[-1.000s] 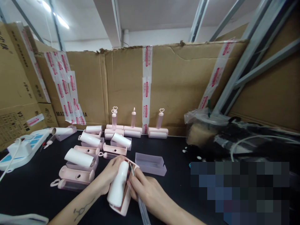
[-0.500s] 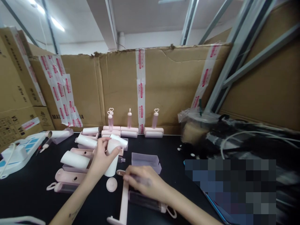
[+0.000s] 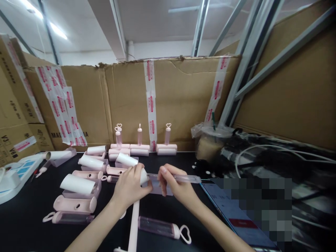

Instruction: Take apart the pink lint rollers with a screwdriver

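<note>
My left hand (image 3: 131, 187) is wrapped round a white lint roller refill (image 3: 143, 177), which lies on its side with its end toward the right. My right hand (image 3: 175, 182) pinches a long translucent plastic piece (image 3: 190, 179) that sticks out past the fingers to the right. Its left end is near the refill's end; whether they touch I cannot tell. Below the hands lies a pink roller frame (image 3: 133, 227). Beside it is a translucent handle (image 3: 157, 226) with a heart-shaped loop. A round pink cap (image 3: 123, 214) is mostly hidden by my left wrist.
Several white refills (image 3: 78, 183), pink frames (image 3: 75, 204) and translucent covers lie on the left. At the back, assembled lint rollers (image 3: 166, 148) stand against cardboard (image 3: 128, 101). A phone (image 3: 236, 217), a drink cup (image 3: 211, 143) and cables are on the right; a power strip (image 3: 25, 173) is far left.
The white refill has tipped from upright onto its side and moved right in my left hand. My right hand has moved up and right, bringing the translucent piece near the refill's end.
</note>
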{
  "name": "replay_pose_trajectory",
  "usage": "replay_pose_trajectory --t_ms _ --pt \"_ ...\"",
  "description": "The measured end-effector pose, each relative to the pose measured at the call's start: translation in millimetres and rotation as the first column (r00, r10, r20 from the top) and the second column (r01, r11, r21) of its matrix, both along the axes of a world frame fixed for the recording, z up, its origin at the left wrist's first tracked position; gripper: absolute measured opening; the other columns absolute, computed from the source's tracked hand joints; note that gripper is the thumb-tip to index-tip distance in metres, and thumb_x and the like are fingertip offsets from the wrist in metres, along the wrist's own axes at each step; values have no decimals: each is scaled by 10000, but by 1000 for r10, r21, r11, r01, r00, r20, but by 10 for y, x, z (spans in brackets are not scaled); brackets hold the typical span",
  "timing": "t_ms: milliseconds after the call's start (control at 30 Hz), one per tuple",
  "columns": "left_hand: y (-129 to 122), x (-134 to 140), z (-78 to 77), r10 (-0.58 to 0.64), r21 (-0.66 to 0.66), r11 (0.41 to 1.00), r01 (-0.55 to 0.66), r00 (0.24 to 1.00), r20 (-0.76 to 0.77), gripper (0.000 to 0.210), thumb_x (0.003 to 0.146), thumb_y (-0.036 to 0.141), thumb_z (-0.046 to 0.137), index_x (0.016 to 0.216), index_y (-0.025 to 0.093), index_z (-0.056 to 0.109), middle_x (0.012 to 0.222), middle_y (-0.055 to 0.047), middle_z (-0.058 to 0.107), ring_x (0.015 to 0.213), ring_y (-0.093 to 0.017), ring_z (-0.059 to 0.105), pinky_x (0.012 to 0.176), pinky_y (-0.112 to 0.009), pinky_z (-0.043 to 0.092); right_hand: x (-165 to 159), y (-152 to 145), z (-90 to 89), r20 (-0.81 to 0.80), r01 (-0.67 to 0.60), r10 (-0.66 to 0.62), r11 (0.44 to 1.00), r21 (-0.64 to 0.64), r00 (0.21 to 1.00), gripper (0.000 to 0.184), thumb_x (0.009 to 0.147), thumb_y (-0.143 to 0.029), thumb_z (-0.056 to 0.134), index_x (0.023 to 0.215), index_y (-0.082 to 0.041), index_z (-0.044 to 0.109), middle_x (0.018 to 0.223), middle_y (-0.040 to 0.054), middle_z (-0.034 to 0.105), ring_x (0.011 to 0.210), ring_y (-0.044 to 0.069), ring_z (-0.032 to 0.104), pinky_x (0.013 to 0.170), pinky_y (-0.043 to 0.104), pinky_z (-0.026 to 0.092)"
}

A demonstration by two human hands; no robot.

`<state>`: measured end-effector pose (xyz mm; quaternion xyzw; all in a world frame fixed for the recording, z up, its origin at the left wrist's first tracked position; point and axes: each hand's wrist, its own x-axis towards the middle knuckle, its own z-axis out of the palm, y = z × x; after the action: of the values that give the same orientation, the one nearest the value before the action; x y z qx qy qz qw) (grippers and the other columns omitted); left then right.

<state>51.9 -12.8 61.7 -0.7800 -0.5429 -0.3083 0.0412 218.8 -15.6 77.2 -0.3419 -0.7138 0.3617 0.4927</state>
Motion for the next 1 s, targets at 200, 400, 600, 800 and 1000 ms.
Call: replay_pose_trajectory --t_ms 200,400,600,800,1000 --pt "11 4 -80 -88 59 994 92 994 -61 248 827 404 433 907 204 554 877 -97 632 845 -280 594 696 -349 444 -84 19 -82 277 32 -49 997 66 960 389 883 -422 401 583 -187 477 421 -57 487 368 85 493 431 195 392" --pt "88 -11 -82 -106 23 994 104 977 185 509 670 335 621 1136 182 488 1066 -113 579 1018 -307 529 862 -415 411 9 122 -54 194 197 -202 979 45 960 394 876 -449 403 589 -190 481 372 -66 438 301 83 426 347 188 333" --pt "65 -113 66 -225 65 957 283 584 780 443 757 271 560 1176 194 440 1183 -81 523 1110 -220 490 952 -344 363 113 117 57 68 223 -227 973 62 972 375 876 -481 394 763 -168 567 505 -28 546 370 104 528 409 205 408" --pt "4 -168 119 -123 87 964 252 130 984 390 740 328 613 1087 193 497 1068 -50 557 1016 -203 534 865 -298 422 12 96 -44 178 171 -237 930 325 955 202 874 -350 467 815 -179 554 933 84 645 872 204 628 747 295 479" --pt "-114 -418 350 -330 418 868 -267 318 889 429 721 314 643 1090 244 434 1047 -19 489 969 -158 516 866 -272 418 -471 -41 -244 594 -261 -31 879 398 804 67 855 -263 497 881 -212 533 868 14 662 884 162 611 1021 390 283"
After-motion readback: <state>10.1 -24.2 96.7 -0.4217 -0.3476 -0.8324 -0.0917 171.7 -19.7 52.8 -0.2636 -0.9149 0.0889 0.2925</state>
